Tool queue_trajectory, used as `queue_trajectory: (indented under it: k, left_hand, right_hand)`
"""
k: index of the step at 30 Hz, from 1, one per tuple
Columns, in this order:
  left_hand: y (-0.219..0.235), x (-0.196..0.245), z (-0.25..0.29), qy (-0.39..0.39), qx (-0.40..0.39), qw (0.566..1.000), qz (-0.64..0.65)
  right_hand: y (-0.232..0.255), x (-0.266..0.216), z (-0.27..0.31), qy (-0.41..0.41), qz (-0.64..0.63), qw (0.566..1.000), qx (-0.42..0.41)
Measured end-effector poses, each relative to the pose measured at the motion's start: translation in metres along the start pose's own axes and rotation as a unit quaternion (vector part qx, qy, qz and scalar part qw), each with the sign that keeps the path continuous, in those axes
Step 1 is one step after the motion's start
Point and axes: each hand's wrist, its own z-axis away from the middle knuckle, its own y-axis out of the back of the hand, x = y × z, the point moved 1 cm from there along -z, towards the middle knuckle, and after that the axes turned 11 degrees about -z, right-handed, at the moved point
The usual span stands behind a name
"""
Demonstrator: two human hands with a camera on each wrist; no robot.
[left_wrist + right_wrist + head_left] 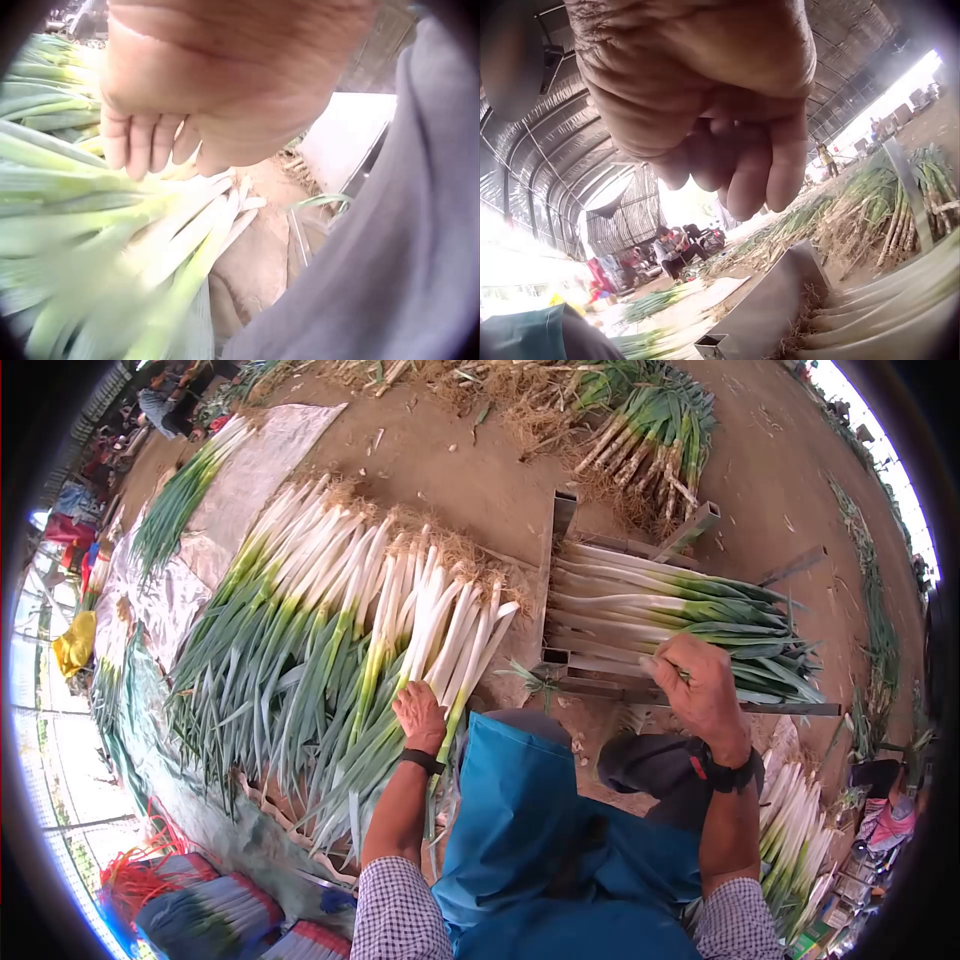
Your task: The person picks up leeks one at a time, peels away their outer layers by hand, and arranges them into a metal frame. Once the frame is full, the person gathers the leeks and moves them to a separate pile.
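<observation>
A wide spread of long green onions [330, 610] covers the ground ahead and to the left, white root ends pointing away. My left hand [420, 717] rests at the near right end of this spread; in the left wrist view its relaxed fingers [137, 146] reach down to the stalks. To the right, a metal frame [548, 585] holds a layer of green onions [640, 600], lying sideways with leaves to the right. Over the frame's near side is my right hand [700, 685]. Its fingers [750, 176] hang loosely curled, with nothing seen between them.
More green onions with rooty ends [660, 435] lie on the dirt beyond the frame. Another bunch [795, 830] is by my right side. A blue apron [520, 800] covers my lap. At the far left, a person [160, 405] sits near a pale sheet [270, 455].
</observation>
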Motion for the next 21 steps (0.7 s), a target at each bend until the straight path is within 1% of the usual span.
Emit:
queue_trajectory:
  k: [1,2,3,5,6,9,10,11,13,14,15,17,21]
  left_hand:
    - [-0.009,-0.001,-0.006,-0.001,0.014,1.0,-0.023]
    - [-0.017,-0.005,-0.007,-0.011,-0.006,1.0,-0.008]
    - [-0.003,-0.008,-0.01,-0.019,-0.024,1.0,0.006]
    - [-0.02,-0.015,-0.02,-0.039,0.009,0.999,-0.021]
    - [-0.02,-0.016,-0.023,-0.047,0.026,0.998,-0.034]
    - [-0.019,-0.02,-0.025,-0.022,0.0,1.0,0.009]
    - [-0.017,-0.021,-0.026,-0.03,-0.008,0.999,0.013]
    - [-0.014,-0.025,-0.026,-0.033,-0.012,0.998,0.046]
    - [-0.004,-0.034,-0.021,-0.074,-0.041,0.994,0.076]
    - [-0.001,-0.038,-0.018,-0.09,-0.098,0.986,0.102]
    - [-0.003,-0.041,-0.014,-0.108,-0.116,0.983,0.09]
    - [-0.007,-0.046,-0.006,-0.114,-0.113,0.983,0.091]
    - [-0.016,-0.052,-0.005,-0.043,-0.093,0.978,0.18]
  right_hand:
    - [0.0,0.001,0.001,-0.012,0.006,1.0,-0.006]
    - [0.001,0.002,0.002,-0.023,0.011,1.0,-0.012]
    - [0.002,0.003,0.002,-0.029,0.006,0.999,-0.013]
    - [0.003,0.002,0.0,-0.036,-0.004,0.999,-0.015]
    - [0.002,0.0,-0.002,-0.04,-0.01,0.999,-0.017]
    - [-0.002,-0.005,-0.008,-0.044,-0.014,0.998,-0.032]
    - [-0.005,-0.005,-0.008,-0.041,-0.009,0.998,-0.041]
    - [-0.009,-0.005,-0.008,-0.038,-0.004,0.998,-0.05]
    - [-0.013,-0.011,-0.01,-0.039,-0.011,0.997,-0.062]
    - [-0.015,-0.014,-0.011,-0.041,-0.013,0.997,-0.068]
    - [-0.017,-0.017,-0.012,-0.041,-0.015,0.996,-0.074]
    - [-0.023,-0.022,-0.015,-0.04,-0.017,0.995,-0.087]
    - [-0.034,-0.024,-0.022,-0.027,-0.023,0.994,-0.105]
